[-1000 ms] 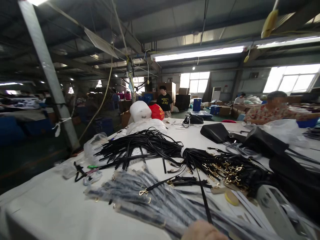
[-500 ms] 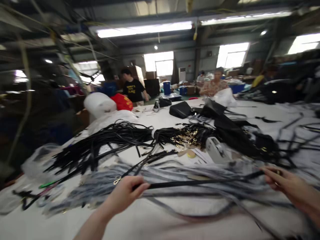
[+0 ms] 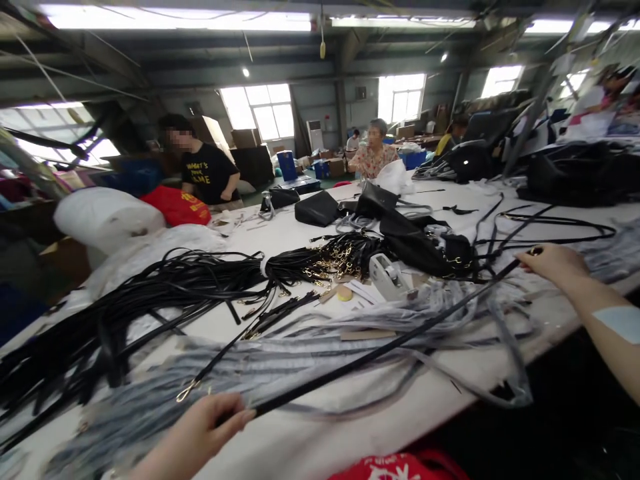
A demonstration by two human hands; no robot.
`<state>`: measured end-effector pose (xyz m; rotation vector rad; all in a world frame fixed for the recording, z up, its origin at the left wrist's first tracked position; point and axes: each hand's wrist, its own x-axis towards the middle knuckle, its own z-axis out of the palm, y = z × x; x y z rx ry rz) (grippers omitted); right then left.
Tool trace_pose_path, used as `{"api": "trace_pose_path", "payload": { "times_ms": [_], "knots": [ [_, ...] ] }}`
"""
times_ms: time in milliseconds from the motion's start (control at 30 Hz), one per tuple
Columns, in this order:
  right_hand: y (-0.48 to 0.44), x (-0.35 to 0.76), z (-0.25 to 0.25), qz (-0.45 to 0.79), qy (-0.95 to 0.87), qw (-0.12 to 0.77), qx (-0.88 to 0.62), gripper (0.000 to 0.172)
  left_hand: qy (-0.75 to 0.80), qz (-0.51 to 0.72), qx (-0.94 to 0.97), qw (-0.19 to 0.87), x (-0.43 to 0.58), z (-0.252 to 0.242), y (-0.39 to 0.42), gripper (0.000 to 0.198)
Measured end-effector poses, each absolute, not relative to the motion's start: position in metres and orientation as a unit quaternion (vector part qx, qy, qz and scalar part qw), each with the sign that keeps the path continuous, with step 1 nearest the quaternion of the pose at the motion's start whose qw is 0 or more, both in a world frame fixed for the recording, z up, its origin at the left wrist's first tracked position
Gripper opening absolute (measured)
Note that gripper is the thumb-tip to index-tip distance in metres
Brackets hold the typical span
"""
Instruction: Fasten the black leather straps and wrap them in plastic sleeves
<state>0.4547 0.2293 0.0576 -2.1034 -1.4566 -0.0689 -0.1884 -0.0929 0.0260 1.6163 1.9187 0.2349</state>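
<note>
Pale windows (image 3: 260, 112) and strip lights (image 3: 180, 19) brighten the workshop seen in the head view, where a person in a black T-shirt (image 3: 207, 175) and another in a floral top (image 3: 375, 159) are beyond the white surface (image 3: 350, 433). Above its near edge, a long black strap (image 3: 345, 371) runs nearly straight and slanting from hand to hand: the left hand (image 3: 213, 421) has its grip closed around the lower stretch, thumb against fingers, and the right hand (image 3: 555, 263) pinches the strap farther up. Beneath it spread plastic-wrapped straps (image 3: 300, 357); a gold clip (image 3: 188, 391) lies just beyond the left hand. Farther back are a bundle of black straps (image 3: 165, 287) gathered by a white band (image 3: 263, 267), a tape dispenser (image 3: 387, 277) and black bags (image 3: 317, 209). Red fabric (image 3: 395, 469) shows at the bottom.
</note>
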Motion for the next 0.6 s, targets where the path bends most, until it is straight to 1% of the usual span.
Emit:
{"api": "trace_pose_path", "payload": {
  "times_ms": [133, 200, 267, 333, 467, 500, 533, 600],
  "knots": [
    [0.249, 0.441, 0.073, 0.019, -0.555, 0.236, -0.798, 0.077, 0.727, 0.072, 0.617, 0.292, -0.141, -0.004, -0.063, 0.039],
    [0.248, 0.431, 0.072, 0.012, -0.561, 0.231, -0.795, 0.082, 0.726, 0.067, 0.622, 0.286, -0.129, -0.017, -0.056, 0.039],
    [0.241, 0.418, 0.068, -0.007, -0.570, 0.236, -0.787, 0.083, 0.721, 0.066, 0.625, 0.291, -0.121, -0.024, -0.053, 0.040],
    [0.231, 0.399, 0.065, -0.024, -0.593, 0.249, -0.766, 0.076, 0.716, 0.073, 0.623, 0.305, -0.114, -0.026, -0.051, 0.041],
    [0.189, 0.330, 0.052, -0.005, -0.688, 0.295, -0.663, 0.045, 0.712, 0.099, 0.618, 0.319, -0.094, -0.019, -0.051, 0.034],
    [0.173, 0.310, 0.043, 0.006, -0.714, 0.320, -0.622, 0.039, 0.711, 0.105, 0.618, 0.318, -0.088, -0.018, -0.050, 0.032],
    [0.156, 0.290, 0.032, 0.022, -0.747, 0.368, -0.553, 0.035, 0.711, 0.108, 0.617, 0.318, -0.082, -0.019, -0.049, 0.029],
    [0.124, 0.251, 0.000, 0.071, -0.806, 0.398, -0.433, 0.034, 0.714, 0.114, 0.608, 0.328, -0.073, -0.025, -0.045, 0.028]
  ]
}}
